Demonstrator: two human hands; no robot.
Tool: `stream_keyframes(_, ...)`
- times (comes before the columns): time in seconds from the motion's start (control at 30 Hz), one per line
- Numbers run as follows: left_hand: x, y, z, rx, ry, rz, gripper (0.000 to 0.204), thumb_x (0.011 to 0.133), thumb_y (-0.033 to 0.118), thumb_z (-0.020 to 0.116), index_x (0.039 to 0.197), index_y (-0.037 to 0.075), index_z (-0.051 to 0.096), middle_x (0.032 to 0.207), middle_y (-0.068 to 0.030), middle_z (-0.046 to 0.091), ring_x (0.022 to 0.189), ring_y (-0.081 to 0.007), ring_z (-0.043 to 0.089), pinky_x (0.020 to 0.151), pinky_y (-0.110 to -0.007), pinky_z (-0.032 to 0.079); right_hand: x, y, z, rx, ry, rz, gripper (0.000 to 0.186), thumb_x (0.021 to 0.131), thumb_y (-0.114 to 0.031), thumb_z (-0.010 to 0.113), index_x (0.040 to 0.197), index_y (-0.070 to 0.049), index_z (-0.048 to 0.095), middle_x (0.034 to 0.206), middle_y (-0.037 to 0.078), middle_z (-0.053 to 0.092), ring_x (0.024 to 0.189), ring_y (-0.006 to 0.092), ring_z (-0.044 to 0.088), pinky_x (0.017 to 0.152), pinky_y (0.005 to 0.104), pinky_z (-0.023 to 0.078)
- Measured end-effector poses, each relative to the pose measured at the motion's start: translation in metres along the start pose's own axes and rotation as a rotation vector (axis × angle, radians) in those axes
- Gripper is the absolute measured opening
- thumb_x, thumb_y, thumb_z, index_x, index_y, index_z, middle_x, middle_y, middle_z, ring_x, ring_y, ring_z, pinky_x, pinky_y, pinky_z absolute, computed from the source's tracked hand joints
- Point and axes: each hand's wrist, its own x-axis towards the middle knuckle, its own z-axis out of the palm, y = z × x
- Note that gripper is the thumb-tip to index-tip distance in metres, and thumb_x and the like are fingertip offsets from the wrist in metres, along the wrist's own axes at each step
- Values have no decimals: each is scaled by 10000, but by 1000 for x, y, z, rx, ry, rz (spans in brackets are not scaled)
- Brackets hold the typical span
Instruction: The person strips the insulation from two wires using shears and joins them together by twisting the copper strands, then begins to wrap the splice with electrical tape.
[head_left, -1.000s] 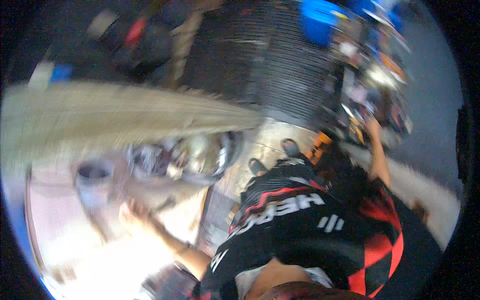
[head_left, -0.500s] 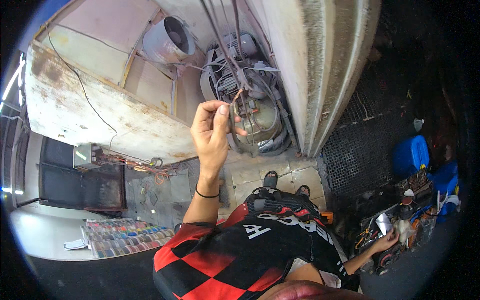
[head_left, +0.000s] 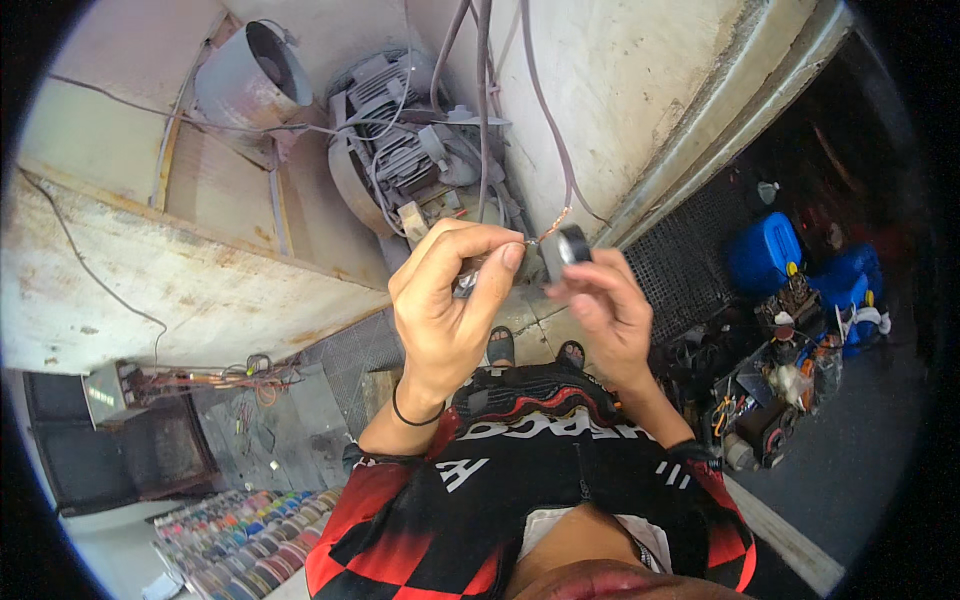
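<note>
My left hand (head_left: 440, 300), with a thin black band at the wrist, pinches a cable end between thumb and forefinger. Bare twisted copper wire (head_left: 557, 222) runs up and right from those fingertips to a grey cable (head_left: 545, 115) hanging from above. In my right hand (head_left: 612, 310) is a roll of black electrical tape (head_left: 573, 244), close beside the copper and slightly blurred. Whether the tape touches the wire I cannot tell. Behind my left hand stands a dusty electric motor (head_left: 385, 115), its lower part hidden by the hand.
A metal duct (head_left: 250, 80) sits in a wooden-framed housing at the upper left. Tools lie piled (head_left: 775, 395) at the right, near blue jerrycans (head_left: 763, 252). Spools (head_left: 250, 540) fill a rack at the lower left. A dark floor grating (head_left: 690, 245) adjoins the wall.
My right hand has come from the tool pile at the right up to my left hand, bringing the tape roll. The view has shifted, and my left hand still pinches the cable end.
</note>
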Motion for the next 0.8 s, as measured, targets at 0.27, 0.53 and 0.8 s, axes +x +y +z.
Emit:
stream_keyframes(0.27,22,-14,-31,-56,-169,41,106,829,-49,666,935,-46,654,836,-113,649,716,-155,646,621,-250,510,40,17,51,-242,6,-280,256,860,-95,691,1067,29,606,1073,129,518,925,171,542,792,292,474)
stream_keyframes(0.53,33,-13,-32,-64,-263,119,266,795,-51,694,1056,-30,652,833,-103,636,724,-156,645,643,-252,526,44,-8,60,-160,64,-185,165,903,-41,626,1032,55,592,991,98,491,854,133,564,679,233,520)
stream_keyframes(0.8,37,2,-19,89,-326,227,237,738,-37,737,965,-14,677,818,-98,638,711,-198,644,611,-286,513,39,-21,31,-57,-41,-136,167,903,-38,627,1038,51,584,995,104,479,841,122,551,639,226,538)
